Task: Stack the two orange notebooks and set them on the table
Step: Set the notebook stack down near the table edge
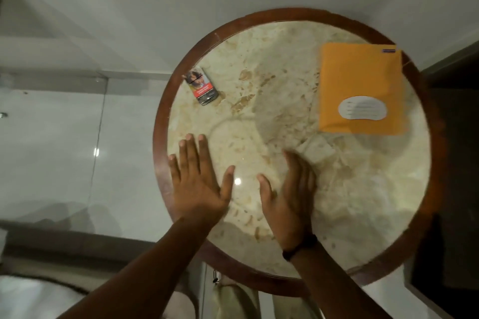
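Round marble-top table (350,189) w/ dark wood rim; orange notebooks (360,77) lie flat at far right of table, white oval label facing up; looks like a stack but can't tell how many. Left hand (199,186) flat, palm down near table's left edge, fingers (193,153) spread, holding nothing; right hand (287,197) beside it, motion-blurred, fingers extended, empty, black wristband (300,247) on wrist. Small cigarette pack (201,85) at far left, well apart from notebooks.
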